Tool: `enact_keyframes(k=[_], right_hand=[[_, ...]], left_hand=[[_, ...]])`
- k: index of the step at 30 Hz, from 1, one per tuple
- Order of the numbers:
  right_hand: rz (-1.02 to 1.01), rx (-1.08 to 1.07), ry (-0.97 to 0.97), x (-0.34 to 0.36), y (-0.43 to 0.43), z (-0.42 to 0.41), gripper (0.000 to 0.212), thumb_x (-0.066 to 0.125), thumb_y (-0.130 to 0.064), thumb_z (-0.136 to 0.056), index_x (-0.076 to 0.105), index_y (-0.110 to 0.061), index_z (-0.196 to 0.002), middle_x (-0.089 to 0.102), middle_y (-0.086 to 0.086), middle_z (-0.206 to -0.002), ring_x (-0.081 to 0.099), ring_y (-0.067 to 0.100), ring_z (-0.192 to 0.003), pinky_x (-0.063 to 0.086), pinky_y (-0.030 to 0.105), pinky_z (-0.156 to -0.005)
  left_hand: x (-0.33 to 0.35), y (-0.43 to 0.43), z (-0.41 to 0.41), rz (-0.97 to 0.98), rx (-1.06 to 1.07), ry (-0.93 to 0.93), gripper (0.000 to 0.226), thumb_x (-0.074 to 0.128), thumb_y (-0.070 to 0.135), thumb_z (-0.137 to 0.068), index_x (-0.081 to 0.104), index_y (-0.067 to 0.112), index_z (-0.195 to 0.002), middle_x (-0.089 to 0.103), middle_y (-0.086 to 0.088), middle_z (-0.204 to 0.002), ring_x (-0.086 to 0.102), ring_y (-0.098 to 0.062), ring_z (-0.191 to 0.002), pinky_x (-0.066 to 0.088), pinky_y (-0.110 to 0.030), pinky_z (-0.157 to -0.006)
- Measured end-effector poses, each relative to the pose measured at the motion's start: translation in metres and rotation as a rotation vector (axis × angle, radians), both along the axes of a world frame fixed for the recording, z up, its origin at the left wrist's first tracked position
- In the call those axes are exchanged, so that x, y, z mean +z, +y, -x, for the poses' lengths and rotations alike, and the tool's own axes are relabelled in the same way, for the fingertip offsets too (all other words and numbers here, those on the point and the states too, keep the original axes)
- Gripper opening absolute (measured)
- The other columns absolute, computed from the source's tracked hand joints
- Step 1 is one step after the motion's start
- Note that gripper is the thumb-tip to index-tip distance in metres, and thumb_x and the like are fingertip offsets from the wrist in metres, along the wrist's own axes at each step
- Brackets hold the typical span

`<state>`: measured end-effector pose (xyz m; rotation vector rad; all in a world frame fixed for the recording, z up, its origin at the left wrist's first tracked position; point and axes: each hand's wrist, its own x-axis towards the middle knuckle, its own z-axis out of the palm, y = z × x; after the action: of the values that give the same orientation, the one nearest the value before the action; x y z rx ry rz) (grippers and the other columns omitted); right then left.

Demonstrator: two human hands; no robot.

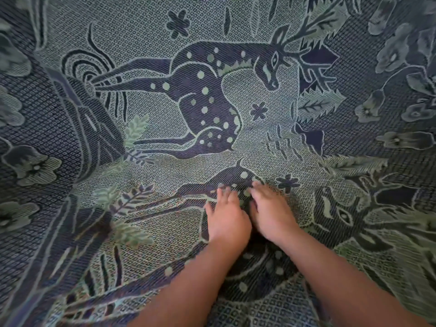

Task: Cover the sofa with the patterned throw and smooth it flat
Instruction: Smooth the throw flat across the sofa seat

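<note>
Patterned throw (146, 128): blue-green woven, spotted deer motif, spread over sofa, crease across mid, few wrinkles.

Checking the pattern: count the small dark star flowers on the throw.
3: a star flower near the top edge, another right of the spotted deer, a third by the right hand fingertips. The arms may hide others.

The throw (165, 31) is a thick-looking woven cloth, matt all over. Its surface looks rough and grainy. The pale parts carry a small raised diamond weave. The dark parts of the deer (203, 90) and the flowers (35, 166) show fine ribbed lines. Across the middle the cloth lies in soft wrinkles.
</note>
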<state>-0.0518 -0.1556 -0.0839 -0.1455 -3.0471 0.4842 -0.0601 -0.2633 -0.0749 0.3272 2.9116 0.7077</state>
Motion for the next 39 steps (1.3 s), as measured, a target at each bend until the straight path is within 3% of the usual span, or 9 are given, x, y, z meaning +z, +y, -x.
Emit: enact_keyframes(k=[2, 4, 14, 23, 29, 32, 34, 36, 39], right_hand=[[0.009, 0.122, -0.120, -0.007, 0.006, -0.008, 0.051, 0.036, -0.025, -0.100, 0.023, -0.024, -0.149, 0.014, -0.004, -0.159, 0.013, 0.019, -0.147, 0.012, 0.042, -0.120], [-0.070, 0.146, -0.228, -0.019, 0.018, -0.016, 0.052, 0.025, -0.036, -0.102, 0.013, -0.028, -0.151, 0.003, -0.011, -0.160, 0.001, 0.013, -0.148, 0.002, 0.042, -0.119], [-0.251, -0.048, -0.226, -0.022, 0.098, -0.014, 0.072, 0.008, -0.069, -0.089, 0.000, -0.032, -0.150, -0.011, -0.010, -0.158, -0.014, 0.017, -0.146, -0.013, 0.046, -0.115], [-0.310, -0.274, -0.276, -0.008, 0.152, -0.030, 0.072, 0.005, -0.068, -0.089, -0.004, -0.030, -0.150, -0.013, -0.004, -0.159, -0.011, 0.021, -0.147, -0.003, 0.051, -0.117], [-0.305, -0.361, -0.283, 0.008, 0.154, -0.051, 0.068, 0.007, -0.059, -0.094, 0.008, -0.023, -0.152, -0.001, 0.001, -0.161, 0.001, 0.027, -0.148, 0.003, 0.051, -0.118], [-0.191, -0.270, -0.131, 0.015, 0.122, -0.068, 0.060, 0.013, -0.051, -0.097, 0.018, -0.022, -0.150, 0.009, 0.001, -0.160, 0.007, 0.026, -0.147, 0.006, 0.054, -0.117], [-0.052, -0.099, -0.064, 0.014, 0.092, -0.080, 0.050, 0.020, -0.040, -0.100, 0.021, -0.024, -0.148, 0.013, -0.004, -0.158, 0.008, 0.020, -0.147, 0.005, 0.049, -0.117], [0.021, 0.028, -0.088, 0.004, 0.074, -0.093, 0.047, 0.020, -0.033, -0.102, 0.018, -0.028, -0.149, 0.008, -0.009, -0.159, 0.002, 0.016, -0.148, 0.000, 0.042, -0.118], [-0.077, 0.049, -0.111, -0.015, 0.080, -0.104, 0.053, 0.017, -0.043, -0.100, 0.009, -0.030, -0.151, -0.001, -0.014, -0.159, -0.008, 0.010, -0.147, -0.007, 0.040, -0.118]], left_hand=[[-0.010, 0.015, -0.014, -0.057, 0.007, -0.109, 0.055, 0.029, 0.015, -0.096, 0.016, 0.015, -0.150, 0.013, 0.000, -0.160, 0.000, -0.015, -0.149, 0.002, -0.046, -0.119], [-0.027, 0.020, -0.025, 0.080, -0.048, -0.107, 0.055, 0.022, 0.025, -0.099, 0.009, 0.017, -0.152, 0.003, 0.003, -0.161, -0.005, -0.015, -0.149, -0.001, -0.045, -0.120], [-0.042, 0.029, -0.011, 0.263, -0.016, -0.032, 0.062, 0.019, 0.049, -0.096, 0.002, 0.028, -0.152, -0.006, 0.009, -0.160, -0.010, -0.012, -0.148, -0.008, -0.050, -0.117], [-0.043, 0.029, -0.012, 0.271, 0.000, -0.009, 0.062, 0.019, 0.050, -0.096, 0.004, 0.028, -0.152, -0.004, 0.010, -0.160, -0.006, -0.011, -0.148, -0.004, -0.050, -0.118], [-0.030, 0.030, -0.024, 0.271, 0.039, -0.028, 0.058, 0.024, 0.041, -0.098, 0.015, 0.020, -0.151, 0.012, 0.004, -0.160, 0.010, -0.016, -0.148, 0.009, -0.047, -0.120], [-0.010, 0.050, -0.049, 0.209, 0.118, -0.045, 0.048, 0.031, 0.025, -0.096, 0.033, 0.009, -0.142, 0.033, -0.009, -0.151, 0.028, -0.025, -0.141, 0.022, -0.045, -0.117], [-0.002, 0.071, -0.074, 0.105, 0.030, -0.027, 0.045, 0.032, 0.016, -0.095, 0.038, 0.008, -0.139, 0.041, -0.009, -0.145, 0.035, -0.026, -0.136, 0.025, -0.043, -0.116], [-0.007, 0.083, -0.096, 0.064, -0.085, -0.051, 0.052, 0.029, 0.014, -0.096, 0.025, 0.014, -0.148, 0.028, -0.004, -0.155, 0.023, -0.021, -0.144, 0.014, -0.043, -0.120], [-0.024, 0.076, -0.105, 0.178, -0.108, -0.032, 0.055, 0.019, 0.034, -0.100, 0.003, 0.029, -0.152, -0.002, 0.009, -0.160, -0.006, -0.011, -0.148, -0.002, -0.045, -0.119]])
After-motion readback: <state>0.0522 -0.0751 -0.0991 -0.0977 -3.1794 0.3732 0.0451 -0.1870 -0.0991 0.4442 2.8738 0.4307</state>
